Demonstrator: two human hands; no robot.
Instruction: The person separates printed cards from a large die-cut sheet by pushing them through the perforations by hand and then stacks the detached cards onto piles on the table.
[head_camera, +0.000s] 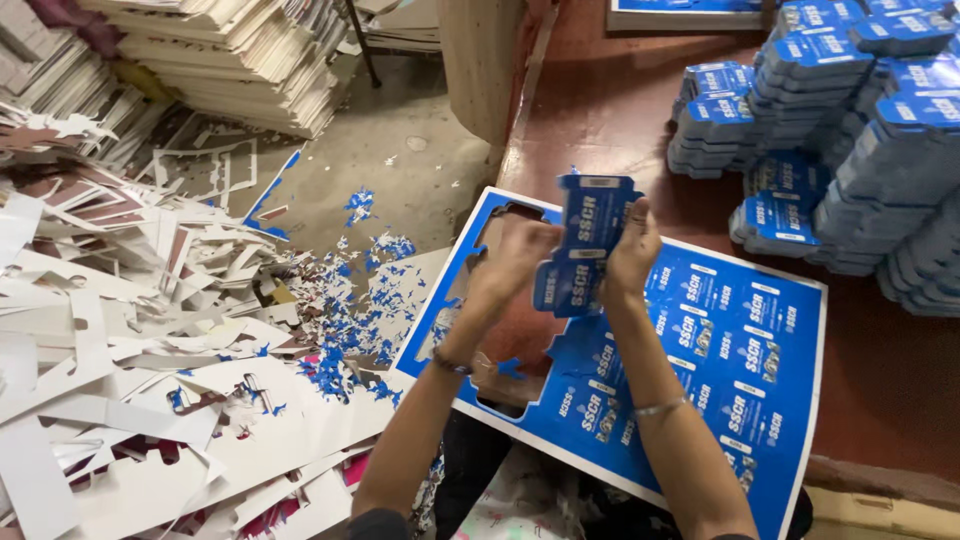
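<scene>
Blue carton blank (582, 245) upright, long axis vertical; left hand (512, 262), right hand (630, 255) gripping sides.

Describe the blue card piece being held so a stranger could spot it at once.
Start at the big blue printed sheet lying across the reddish-brown table. Above its punched-out left end, the left hand and right hand grip one die-cut blue card blank. Unlike the stacked blanks at upper right, it is raised off the table.

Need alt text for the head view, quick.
Both hands, left hand and right hand, hold a blue die-cut carton blank above a printed blue sheet on a reddish table. Stacked blanks sit right; white offcuts litter the floor.
</scene>
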